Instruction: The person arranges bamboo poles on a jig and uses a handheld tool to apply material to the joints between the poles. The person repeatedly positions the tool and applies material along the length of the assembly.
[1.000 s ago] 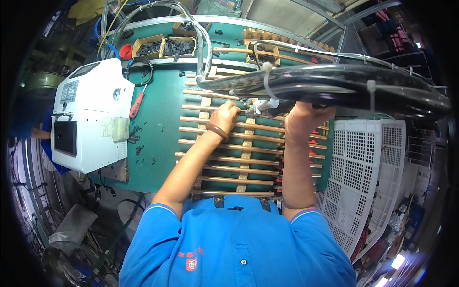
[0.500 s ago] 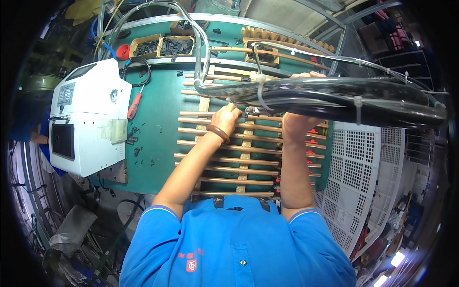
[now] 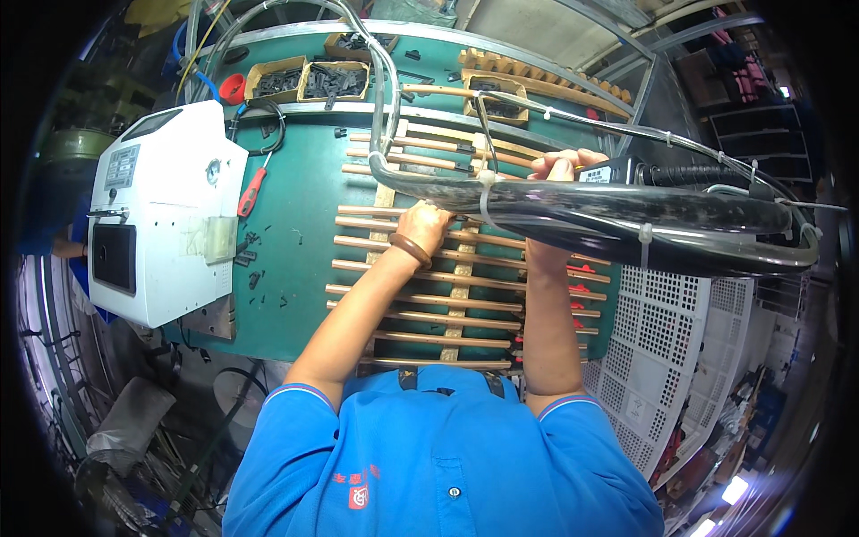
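Copper-coloured rods (image 3: pixel 429 297) lie side by side across wooden strips on the green table. My left hand (image 3: pixel 423 226), a brown bangle at its wrist, rests over the upper rods with fingers curled; what is in them is hidden. Farther right, my right hand (image 3: pixel 561 166) is closed around a black handheld tool (image 3: pixel 624 170) with a white label and a ribbed cable. A thick bundle of black hoses (image 3: pixel 573 210) crosses in front, covering the right wrist and the tool's working end. Small red clips (image 3: pixel 580 288) line the rods' right side.
A white machine (image 3: pixel 165 219) stands at the left, with a red-handled screwdriver (image 3: pixel 254 190) beside it. Loose black parts (image 3: pixel 249 255) lie nearby. Cartons of black pieces (image 3: pixel 333 82) and a notched wooden rack (image 3: pixel 546 80) are at the back. White perforated panels (image 3: pixel 658 318) stand right.
The hose bundle has dropped lower, so the right fingers and black tool now show above it. My left hand remains over nearly the same spot, its fingers bent further down.
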`<move>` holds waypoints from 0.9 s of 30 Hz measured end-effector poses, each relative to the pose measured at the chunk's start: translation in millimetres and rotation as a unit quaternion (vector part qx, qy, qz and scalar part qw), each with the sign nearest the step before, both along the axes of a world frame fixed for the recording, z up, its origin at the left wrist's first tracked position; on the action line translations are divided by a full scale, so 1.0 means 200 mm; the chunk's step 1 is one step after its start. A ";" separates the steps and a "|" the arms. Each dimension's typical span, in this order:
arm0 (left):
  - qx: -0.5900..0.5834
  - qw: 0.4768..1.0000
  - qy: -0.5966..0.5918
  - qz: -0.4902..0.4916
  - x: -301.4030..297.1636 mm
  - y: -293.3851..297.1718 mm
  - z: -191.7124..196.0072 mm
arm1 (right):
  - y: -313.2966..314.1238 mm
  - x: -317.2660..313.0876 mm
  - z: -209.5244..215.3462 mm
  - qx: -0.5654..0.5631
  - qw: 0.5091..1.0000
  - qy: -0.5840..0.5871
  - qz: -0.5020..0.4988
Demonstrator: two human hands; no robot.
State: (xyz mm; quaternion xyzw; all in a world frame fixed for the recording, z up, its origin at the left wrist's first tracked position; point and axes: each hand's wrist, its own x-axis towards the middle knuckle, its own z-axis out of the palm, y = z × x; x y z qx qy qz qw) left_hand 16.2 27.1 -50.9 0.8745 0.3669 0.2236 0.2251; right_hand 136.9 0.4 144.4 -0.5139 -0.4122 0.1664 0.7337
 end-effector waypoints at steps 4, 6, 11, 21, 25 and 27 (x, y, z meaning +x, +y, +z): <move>-0.050 0.998 -0.002 0.040 0.02 -0.01 0.02 | 0.01 -0.01 -0.04 0.044 0.977 0.190 0.086; -0.060 0.997 0.040 0.032 0.02 0.00 0.00 | 0.02 0.02 -0.10 0.070 0.981 0.141 0.114; -0.053 0.997 -0.025 0.059 0.03 0.00 -0.10 | 0.01 0.00 -0.09 0.035 0.982 0.130 0.133; -0.182 0.970 -0.160 0.031 0.04 0.02 -0.04 | -0.02 -0.04 -0.11 0.023 0.942 0.275 0.192; -0.194 0.963 -0.185 0.010 0.05 0.02 -0.03 | -0.01 -0.01 -0.18 0.032 0.954 0.222 0.200; -0.192 0.962 -0.191 0.023 0.06 0.01 -0.06 | -0.02 0.00 -0.21 0.035 0.954 0.215 0.205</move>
